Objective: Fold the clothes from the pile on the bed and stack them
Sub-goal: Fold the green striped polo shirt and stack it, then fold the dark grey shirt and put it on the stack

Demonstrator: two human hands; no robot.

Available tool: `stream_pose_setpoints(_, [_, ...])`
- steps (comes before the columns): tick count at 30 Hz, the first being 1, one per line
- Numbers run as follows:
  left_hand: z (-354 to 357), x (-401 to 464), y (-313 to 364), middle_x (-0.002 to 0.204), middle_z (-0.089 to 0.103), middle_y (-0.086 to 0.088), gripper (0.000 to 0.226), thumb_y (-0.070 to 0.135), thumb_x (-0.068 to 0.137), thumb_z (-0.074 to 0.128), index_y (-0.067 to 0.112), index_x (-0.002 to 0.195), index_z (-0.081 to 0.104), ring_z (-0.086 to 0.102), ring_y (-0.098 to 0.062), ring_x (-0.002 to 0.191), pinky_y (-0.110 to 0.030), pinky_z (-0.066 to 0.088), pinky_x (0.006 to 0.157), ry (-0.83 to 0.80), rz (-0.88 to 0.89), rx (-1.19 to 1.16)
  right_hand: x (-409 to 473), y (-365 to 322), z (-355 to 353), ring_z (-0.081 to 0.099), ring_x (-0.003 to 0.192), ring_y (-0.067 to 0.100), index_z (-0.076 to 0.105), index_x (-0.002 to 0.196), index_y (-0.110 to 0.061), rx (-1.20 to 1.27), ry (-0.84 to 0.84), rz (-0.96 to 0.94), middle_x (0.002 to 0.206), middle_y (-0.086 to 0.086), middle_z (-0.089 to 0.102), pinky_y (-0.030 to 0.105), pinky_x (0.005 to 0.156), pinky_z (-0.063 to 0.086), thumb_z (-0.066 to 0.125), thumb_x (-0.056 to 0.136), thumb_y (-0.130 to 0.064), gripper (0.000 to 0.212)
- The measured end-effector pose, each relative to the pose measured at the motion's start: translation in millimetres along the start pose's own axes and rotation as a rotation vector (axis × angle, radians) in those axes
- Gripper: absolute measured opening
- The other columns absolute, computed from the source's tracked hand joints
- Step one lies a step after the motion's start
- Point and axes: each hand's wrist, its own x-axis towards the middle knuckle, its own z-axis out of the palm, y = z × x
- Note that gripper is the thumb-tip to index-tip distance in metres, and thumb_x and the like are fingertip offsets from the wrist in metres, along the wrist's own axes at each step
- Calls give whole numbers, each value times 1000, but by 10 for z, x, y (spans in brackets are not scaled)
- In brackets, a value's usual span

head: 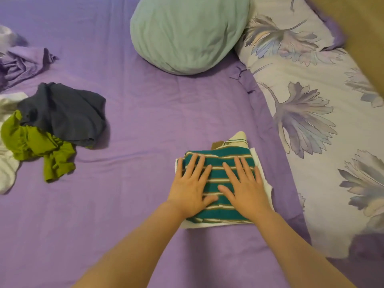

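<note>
A folded teal shirt with white and tan stripes (218, 177) lies on a folded white garment (264, 179), low and right of centre on the purple bed. My left hand (192, 187) and my right hand (244, 187) both press flat on the striped shirt, fingers straight and spread. At the left lies the unfolded pile: a dark grey-blue garment (66, 115), an olive green garment (37, 146) and white cloth (7, 167).
A mint green pillow (187, 32) sits at the top centre. A floral white and lilac duvet (322, 142) covers the right side. Crumpled lilac cloth (20, 63) lies at the far left. The purple sheet (135, 113) stretches between pile and stack.
</note>
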Motion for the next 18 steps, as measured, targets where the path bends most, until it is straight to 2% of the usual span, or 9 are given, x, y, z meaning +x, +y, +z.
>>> stream_pose_setpoints(2, [205,-49,-88,157,-21,-4,101,87,74,0,22,152,-1,-33,-25,140,-59,-18,111,-50,-37,-7,-14,127,145,-24,143,18,-24,144,-39,-22,-40,-8,154,-1,-24,52,117,-2,-3,85,-75,72])
stream_pose_setpoints(4, [359,-74,-120,157,-24,-2,107,91,71,2,23,152,-3,-36,-21,139,-59,-18,111,-66,-56,-48,15,196,240,-26,142,18,-26,143,-39,-28,-70,-37,155,-1,-25,55,116,-2,-4,83,-78,75])
stream_pose_setpoints(6, [420,-51,-114,156,-26,-1,108,93,70,5,23,153,-4,-37,-20,138,-59,-18,111,-84,-65,-69,67,202,280,-25,143,18,-26,143,-39,-26,-79,-37,155,-1,-25,56,116,-2,-4,82,-79,75])
stream_pose_setpoints(9, [358,2,-116,155,-28,-2,108,92,70,6,23,152,-7,-38,-22,137,-61,-14,111,-129,-48,-59,102,151,232,-30,140,18,-35,136,-40,-52,-105,-14,150,-1,-34,54,114,-8,-10,77,-79,75])
stream_pose_setpoints(11, [271,-15,-114,156,-26,-1,104,89,73,10,24,152,-7,-36,-23,138,-61,-12,112,-151,-44,-62,91,78,139,-27,141,20,-36,136,-39,-84,-148,9,150,1,-32,54,113,-7,-6,78,-78,76])
stream_pose_setpoints(13, [174,-84,-112,158,-21,1,93,80,82,21,24,152,0,-30,-22,141,-58,-11,114,-156,-45,-98,88,-47,18,-16,145,24,-24,144,-33,-121,-193,48,156,6,-21,55,114,-2,9,87,-73,77])
stream_pose_setpoints(15, [75,-200,-130,160,-9,2,78,64,89,34,23,152,14,-18,-20,146,-54,-9,116,-153,-37,-154,81,-218,-119,-3,147,28,-7,151,-25,-158,-242,95,160,9,-4,55,115,3,25,94,-62,75])
stream_pose_setpoints(18, [-84,-476,-236,157,20,0,56,47,91,41,21,141,39,17,-23,143,-47,13,116,-158,-50,-224,42,-535,-321,24,140,25,22,147,-19,-153,-277,125,151,7,30,53,114,11,36,97,-46,59])
